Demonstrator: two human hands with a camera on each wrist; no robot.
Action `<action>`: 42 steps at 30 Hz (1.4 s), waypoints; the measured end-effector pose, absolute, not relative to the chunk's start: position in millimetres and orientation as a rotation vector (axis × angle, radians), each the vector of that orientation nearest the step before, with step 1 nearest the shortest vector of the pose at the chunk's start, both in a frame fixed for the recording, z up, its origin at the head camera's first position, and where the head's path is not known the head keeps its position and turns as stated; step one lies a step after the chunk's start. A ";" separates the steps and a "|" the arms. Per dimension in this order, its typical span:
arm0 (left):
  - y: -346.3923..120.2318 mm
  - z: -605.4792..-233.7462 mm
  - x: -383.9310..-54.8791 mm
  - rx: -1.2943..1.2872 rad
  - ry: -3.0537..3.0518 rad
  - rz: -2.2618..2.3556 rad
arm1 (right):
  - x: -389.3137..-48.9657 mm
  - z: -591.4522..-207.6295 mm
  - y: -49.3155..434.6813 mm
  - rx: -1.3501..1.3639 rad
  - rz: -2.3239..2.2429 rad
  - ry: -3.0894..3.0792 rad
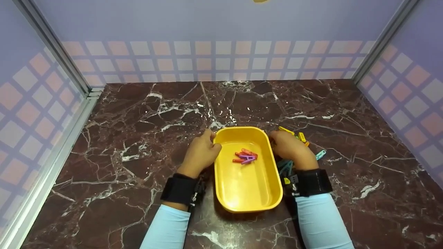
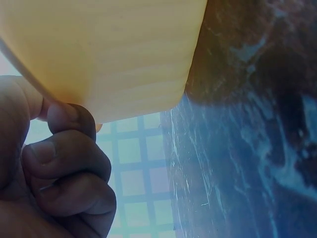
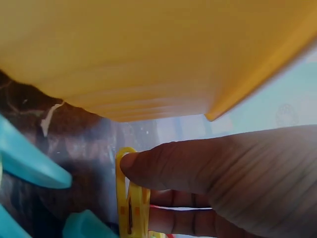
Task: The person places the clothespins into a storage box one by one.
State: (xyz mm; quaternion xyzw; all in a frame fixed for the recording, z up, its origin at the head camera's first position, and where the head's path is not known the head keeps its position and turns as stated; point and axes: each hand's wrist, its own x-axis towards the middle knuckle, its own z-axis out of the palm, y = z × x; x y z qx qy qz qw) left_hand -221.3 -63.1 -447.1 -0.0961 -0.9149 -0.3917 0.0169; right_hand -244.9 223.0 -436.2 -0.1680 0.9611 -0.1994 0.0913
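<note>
A yellow plastic basin point(image 1: 247, 190) stands on the dark marbled tabletop, with a few red and purple clothespins point(image 1: 246, 157) lying on its floor. My left hand point(image 1: 200, 152) pinches the basin's left rim between thumb and curled index finger; the left wrist view shows its other fingers point(image 2: 69, 153) folded below the rim. Just outside the basin's right wall is my right hand point(image 1: 290, 147). In the right wrist view its thumb and fingers pinch a yellow clothespin point(image 3: 131, 198), which the head view hides behind the hand. Teal clothespins point(image 3: 34, 158) lie close by.
Beyond my right hand lie yellow clothespins point(image 1: 302, 137) and a light blue one point(image 1: 321, 154). Teal clothespins point(image 1: 285, 166) sit between my right wrist and the basin. Tile-patterned panels point(image 1: 221, 60) border the table at the back and both sides.
</note>
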 end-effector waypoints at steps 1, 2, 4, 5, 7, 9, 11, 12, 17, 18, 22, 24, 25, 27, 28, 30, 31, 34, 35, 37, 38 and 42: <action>-63.3 -447.0 -221.3 -0.298 -2.847 -1.216 | -244.9 -435.2 223.0 -0.501 -0.588 2.866; -63.3 -446.9 -221.3 -0.297 -2.850 -1.214 | -244.6 -433.6 223.1 -0.502 -0.589 2.875; -63.4 -446.8 -221.5 -0.299 -2.850 -1.211 | -243.7 -430.8 223.4 -0.500 -0.589 2.894; -63.3 -446.7 -221.6 -0.301 -2.848 -1.209 | -243.1 -429.2 223.7 -0.502 -0.587 2.903; -63.1 -446.7 -221.7 -0.304 -2.843 -1.208 | -241.8 -425.7 224.7 -0.495 -0.592 2.914; -62.9 -446.5 -221.7 -0.303 -2.839 -1.207 | -239.9 -421.7 225.9 -0.480 -0.599 2.918; -62.7 -446.5 -221.7 -0.297 -2.840 -1.204 | -237.8 -417.4 227.1 -0.468 -0.610 2.922; -62.5 -446.5 -221.6 -0.293 -2.842 -1.204 | -236.8 -415.1 227.7 -0.458 -0.620 2.921; -62.0 -445.5 -221.5 -0.273 -2.858 -1.214 | -230.7 -402.8 227.9 -0.435 -0.649 2.939; -61.9 -445.2 -221.5 -0.271 -2.860 -1.216 | -229.6 -400.5 227.5 -0.435 -0.651 2.945; -61.9 -445.2 -221.5 -0.266 -2.867 -1.217 | -223.9 -392.6 222.3 -0.473 -0.648 2.976; -62.0 -445.4 -221.4 -0.269 -2.865 -1.214 | -220.9 -389.5 218.0 -0.504 -0.644 2.986; -62.1 -445.6 -221.3 -0.272 -2.862 -1.213 | -219.3 -388.1 215.3 -0.517 -0.638 2.989; -62.1 -445.8 -221.3 -0.279 -2.854 -1.203 | -216.4 -385.5 209.0 -0.544 -0.616 2.994; -62.1 -445.9 -221.3 -0.281 -2.851 -1.199 | -215.1 -384.8 205.7 -0.562 -0.602 2.996; -62.0 -445.9 -221.2 -0.284 -2.846 -1.195 | -212.0 -383.7 199.2 -0.611 -0.574 3.008; -62.0 -445.9 -221.1 -0.284 -2.846 -1.195 | -210.6 -383.3 195.8 -0.637 -0.564 3.013; -62.0 -445.6 -220.9 -0.285 -2.845 -1.197 | -206.4 -383.7 186.9 -0.747 -0.546 3.029; -62.0 -445.6 -220.7 -0.285 -2.844 -1.198 | -205.3 -384.2 184.0 -0.782 -0.539 3.030; -62.0 -446.1 -220.8 -0.288 -2.842 -1.199 | -203.8 -385.4 177.9 -0.824 -0.519 3.020; -62.1 -446.2 -220.8 -0.288 -2.842 -1.201 | -203.3 -386.3 175.0 -0.844 -0.504 3.013; -62.4 -446.3 -220.8 -0.287 -2.843 -1.206 | -202.6 -389.4 163.6 -0.858 -0.424 2.939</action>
